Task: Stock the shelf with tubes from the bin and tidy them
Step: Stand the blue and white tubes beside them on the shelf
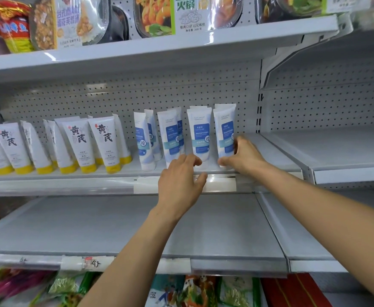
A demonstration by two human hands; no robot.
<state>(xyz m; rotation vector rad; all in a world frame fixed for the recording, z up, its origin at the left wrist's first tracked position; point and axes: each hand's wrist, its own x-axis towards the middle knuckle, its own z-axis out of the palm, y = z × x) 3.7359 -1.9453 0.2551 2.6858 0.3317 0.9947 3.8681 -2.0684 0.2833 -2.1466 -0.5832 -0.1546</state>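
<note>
forearms: left forearm (pixel 137 240) and right forearm (pixel 314 207) rise from the bottom of the frame toward centre.
middle shelf (pixel 270 151): carries all the tubes. Bare deck at its right end, so probably room for more stock.
lower shelf (pixel 115 224): grey deck across mid frame, below the hands.
yellow-cap tubes (pixel 77 142): left of frame, standing cap-down, leaning unevenly. Likely need straightening later.
blue-label tubes (pixel 172 138): centre frame, cap-down in front/back pairs, labels facing out, presumably so the faces read from the aisle.
right hand (pixel 243 156): wrapped round the lower part of the end tube (pixel 225 129), thumb at its foot and fingers at its right edge. Looks like squaring it up with its neighbours.
left hand (pixel 181 180): holding nothing, fingers loosely bent, tips at the foot of the next tube (pixel 200 134), thumb on the price rail (pixel 221 181). Probably steadying the row.
step: judged to be tidying, not loading.
bin: not in view.
</note>
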